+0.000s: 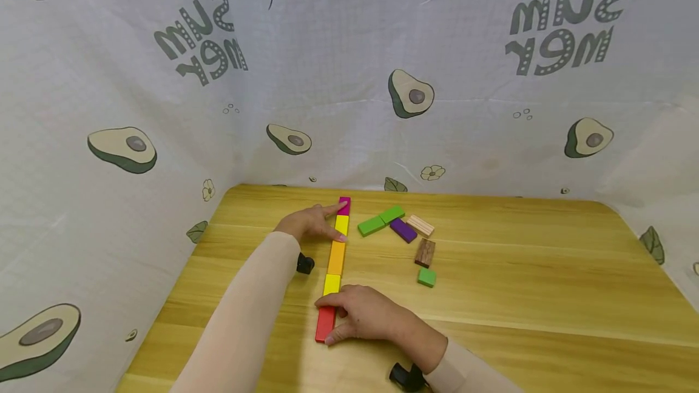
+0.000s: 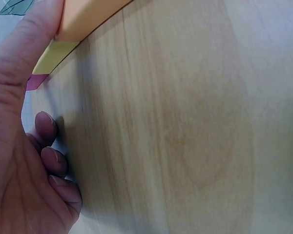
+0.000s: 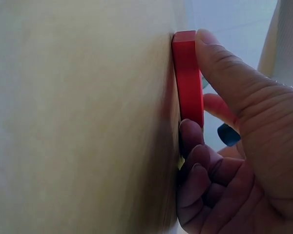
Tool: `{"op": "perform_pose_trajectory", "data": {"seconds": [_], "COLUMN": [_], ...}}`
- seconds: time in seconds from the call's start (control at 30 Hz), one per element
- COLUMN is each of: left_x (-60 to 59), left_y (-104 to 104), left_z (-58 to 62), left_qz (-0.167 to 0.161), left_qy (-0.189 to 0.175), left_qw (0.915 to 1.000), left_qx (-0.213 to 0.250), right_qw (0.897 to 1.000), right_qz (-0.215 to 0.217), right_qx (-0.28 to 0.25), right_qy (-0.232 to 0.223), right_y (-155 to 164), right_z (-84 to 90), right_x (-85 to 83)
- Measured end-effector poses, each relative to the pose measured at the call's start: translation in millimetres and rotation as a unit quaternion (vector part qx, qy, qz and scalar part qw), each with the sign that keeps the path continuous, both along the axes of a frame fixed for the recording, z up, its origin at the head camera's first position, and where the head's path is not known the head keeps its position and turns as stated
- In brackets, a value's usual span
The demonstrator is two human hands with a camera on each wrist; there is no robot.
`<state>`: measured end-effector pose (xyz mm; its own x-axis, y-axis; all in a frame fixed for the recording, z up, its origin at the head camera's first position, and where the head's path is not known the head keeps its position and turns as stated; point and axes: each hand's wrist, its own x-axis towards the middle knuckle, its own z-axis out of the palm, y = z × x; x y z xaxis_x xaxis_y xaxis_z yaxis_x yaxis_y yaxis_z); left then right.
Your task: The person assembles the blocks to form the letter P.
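A straight row of flat blocks lies on the wooden table (image 1: 546,272): magenta (image 1: 344,205) at the far end, then yellow (image 1: 341,224), orange (image 1: 337,257), yellow (image 1: 331,284) and red (image 1: 324,324) nearest me. My left hand (image 1: 330,224) rests against the row's far left side, index finger on the magenta block, thumb by the orange one. The left wrist view shows the thumb against the orange block (image 2: 88,14). My right hand (image 1: 340,320) grips the red block (image 3: 188,78), thumb (image 3: 229,73) along one side and fingers curled over the other.
Loose blocks lie right of the row: two green (image 1: 381,221), a purple (image 1: 403,230), a pale wooden (image 1: 420,225), a dark brown (image 1: 425,253) and a small green one (image 1: 426,277). An avocado-print cloth (image 1: 349,77) walls the table on three sides.
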<state>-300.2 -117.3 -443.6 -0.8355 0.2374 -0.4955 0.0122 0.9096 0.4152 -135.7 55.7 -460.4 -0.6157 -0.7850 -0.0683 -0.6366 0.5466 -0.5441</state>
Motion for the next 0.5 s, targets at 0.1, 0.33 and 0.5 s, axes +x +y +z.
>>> {"op": "perform_pose_trajectory", "data": {"seconds": [0.1,0.33,0.5], "left_x": [-0.4,-3.2,-3.9], "left_y": [0.1,0.0,-0.3], "left_z": [0.3,-2.8,-4.1], "left_qz": [0.0,0.0,0.0], "left_qy": [0.0,-0.001,-0.001], "left_qw": [1.0,1.0,1.0], "left_qx": [0.0,0.0,-0.001], "right_qw": [1.0,1.0,1.0], "right_qz": [0.007,0.004,0.006], "right_qx": [-0.001,-0.001,-0.002], "right_qy": [0.005,-0.007,-0.008], "right_y": [0.8,1.8,2.1], "right_z": [0.1,0.7,1.2], "right_x": [0.0,0.1,-0.3]}}
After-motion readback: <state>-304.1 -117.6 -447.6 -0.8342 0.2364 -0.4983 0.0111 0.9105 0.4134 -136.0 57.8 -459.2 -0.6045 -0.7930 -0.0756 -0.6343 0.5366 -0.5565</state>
